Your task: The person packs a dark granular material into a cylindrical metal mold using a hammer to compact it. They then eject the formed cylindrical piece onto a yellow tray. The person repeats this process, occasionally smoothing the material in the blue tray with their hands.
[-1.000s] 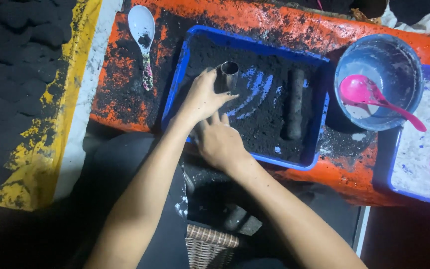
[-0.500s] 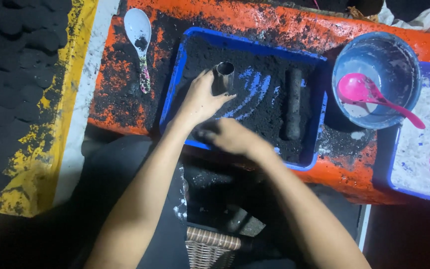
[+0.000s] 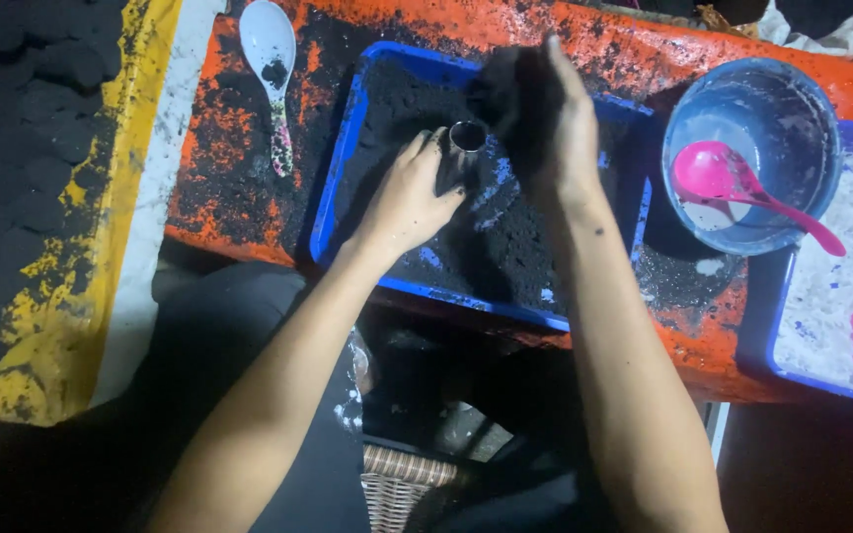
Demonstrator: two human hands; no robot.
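The left hand (image 3: 409, 200) is wrapping its fingers round the metal tube (image 3: 464, 138), steadying it upright in the blue tray (image 3: 336, 178). The right hand (image 3: 545, 109) is cupping black powder (image 3: 505, 84) above the tube's mouth, fingers pressed together so little spills

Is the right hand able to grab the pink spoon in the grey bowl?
Probably yes. The right hand hovers over the blue tray, cupping black powder, and the pink spoon lies uncovered in the grey bowl just to its right. Nothing stands between them, though the hand is full.
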